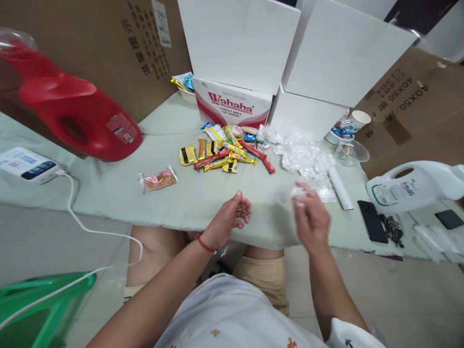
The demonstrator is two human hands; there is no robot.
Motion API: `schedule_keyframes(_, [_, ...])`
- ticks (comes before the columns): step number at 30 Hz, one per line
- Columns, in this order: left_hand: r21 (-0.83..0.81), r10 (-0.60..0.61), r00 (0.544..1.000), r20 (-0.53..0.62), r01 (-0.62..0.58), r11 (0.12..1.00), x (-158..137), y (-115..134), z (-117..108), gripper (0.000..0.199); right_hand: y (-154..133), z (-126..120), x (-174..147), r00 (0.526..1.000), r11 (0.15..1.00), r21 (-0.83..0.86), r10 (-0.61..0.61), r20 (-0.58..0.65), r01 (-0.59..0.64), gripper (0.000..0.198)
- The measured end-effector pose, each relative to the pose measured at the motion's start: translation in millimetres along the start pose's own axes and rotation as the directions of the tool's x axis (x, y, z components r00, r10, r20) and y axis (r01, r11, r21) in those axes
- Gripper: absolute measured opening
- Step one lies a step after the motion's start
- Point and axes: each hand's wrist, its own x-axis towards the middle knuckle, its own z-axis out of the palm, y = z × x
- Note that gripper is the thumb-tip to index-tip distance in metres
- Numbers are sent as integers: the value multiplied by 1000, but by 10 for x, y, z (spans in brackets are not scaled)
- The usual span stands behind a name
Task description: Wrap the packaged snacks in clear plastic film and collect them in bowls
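Observation:
My left hand (233, 213) hovers over the table's front edge, fingers loosely curled and apart, with nothing in it. To the right, my right hand (312, 216) pinches a clear plastic bag (286, 195), which is blurred. Beyond my hands lies a pile of wrapped snacks (228, 150) in yellow, red and blue. One pink-and-brown snack in a clear wrapper (158, 180) lies apart on the left. A heap of clear plastic bags (300, 152) spreads out right of the pile.
A red jug (79, 113) and a white power bank (29, 164) with a cable stand left. A Wahaha carton (232, 104) backs the table. Rightward are a white roll (340, 188), bowls (353, 152), a white jug (409, 186), a phone (372, 221) and keys (392, 229).

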Motion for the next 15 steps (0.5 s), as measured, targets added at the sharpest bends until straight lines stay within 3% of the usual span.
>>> schedule_keyframes(2, [-55,-2,1000,21,3,998,-48,22,125,75,46,227,-84,957,951,-250,-113,266,182,15])
schedule_keyframes(4, [-34,25,999,-48,-27,999,-14,-16,186,78,179,441,-159,894,853,-391,-171,414,345,24])
schedule_keyframes(7, [171,80,975,-207,-44,984,169,-153,144,79,452,651,-291,842,748,-488,-173,512,450,34])
schedule_keyframes(9, [362,155,956,-248,-57,930,310,-252,57,53,620,691,-399,817,701,-516,-166,552,492,36])
schedule_keyframes(11, [532,252,936,-248,-86,842,408,-329,-49,26,739,651,-512,794,704,-491,-174,582,514,37])
schedule_keyframes(13, [625,339,898,-281,-97,775,438,-386,-167,28,796,539,-615,782,766,-402,-205,589,502,40])
schedule_keyframes(15, [640,385,856,-344,-86,764,399,-429,-305,27,794,372,-701,787,842,-284,-238,569,459,42])
